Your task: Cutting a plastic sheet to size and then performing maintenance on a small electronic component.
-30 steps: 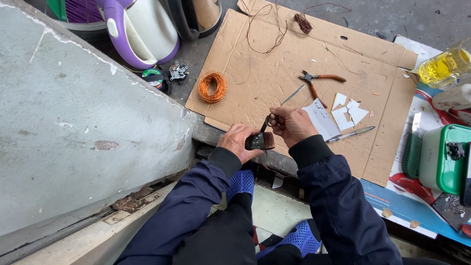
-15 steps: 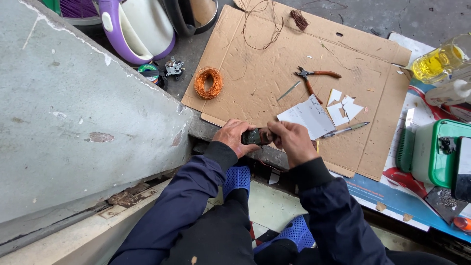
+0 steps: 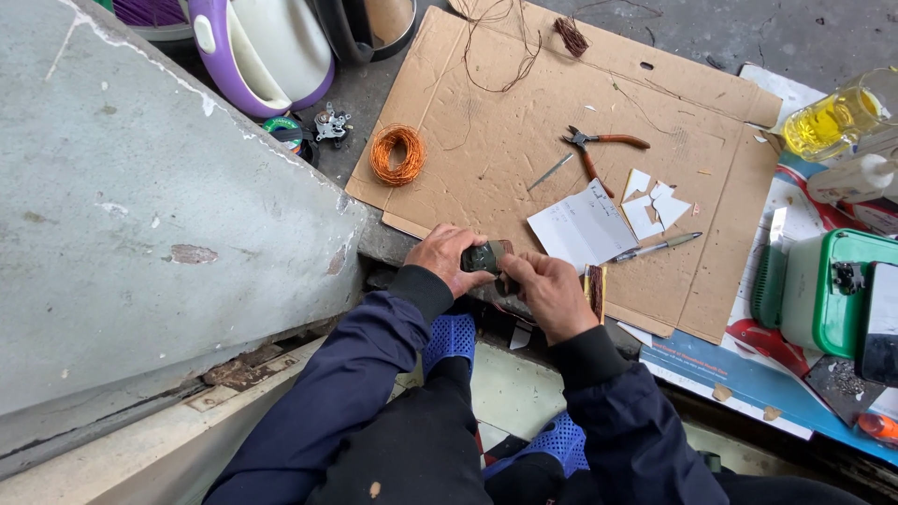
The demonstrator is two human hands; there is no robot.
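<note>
1. on the far left there is a big grey slab (image 3: 140, 215), tilted, and it fills that side of the view.
2. above it stands a purple and white kettle (image 3: 267, 51), and just beside it lies a small metal part (image 3: 330, 123).
3. next comes a coil of copper wire (image 3: 398, 154), lying on the left corner of the flat cardboard (image 3: 524, 122).
4. my left hand (image 3: 447, 259) is at the near edge of the cardboard. its fingers are curled closed around the left end of a small dark block (image 3: 486, 256).
5. my right hand (image 3: 547, 295) touches the same block from the right and below. the fingers are bent and pinch it, but i cannot tell how firmly.
6. the block is between both hands, just over the cardboard edge, above my knees.
7. further right on the cardboard lie pliers (image 3: 599, 150) with orange handles, a white paper (image 3: 582, 227), some white scraps (image 3: 655, 204) and a pen (image 3: 655, 248).
8. on the far right stand a jar of yellow liquid (image 3: 832, 122) and a green and white box (image 3: 828, 290).
</note>
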